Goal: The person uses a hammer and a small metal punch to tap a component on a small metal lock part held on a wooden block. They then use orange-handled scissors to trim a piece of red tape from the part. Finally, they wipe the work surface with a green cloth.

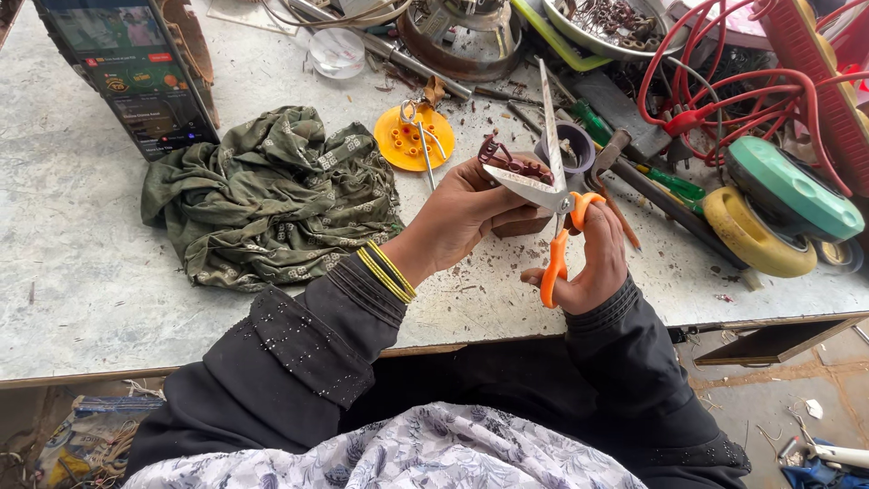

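My left hand holds a small dark reddish-brown part with loops, above the worktable. My right hand grips orange-handled scissors, whose blades stand apart; one blade points up and the other lies across toward the brown part. Yellow bangles circle my left wrist over a black sleeve.
A crumpled green cloth lies at left, a phone leans behind it. A yellow plastic disc with a metal pin, a grey cup, red wire coils, green and yellow rollers, screwdrivers and metal bowls crowd the back right.
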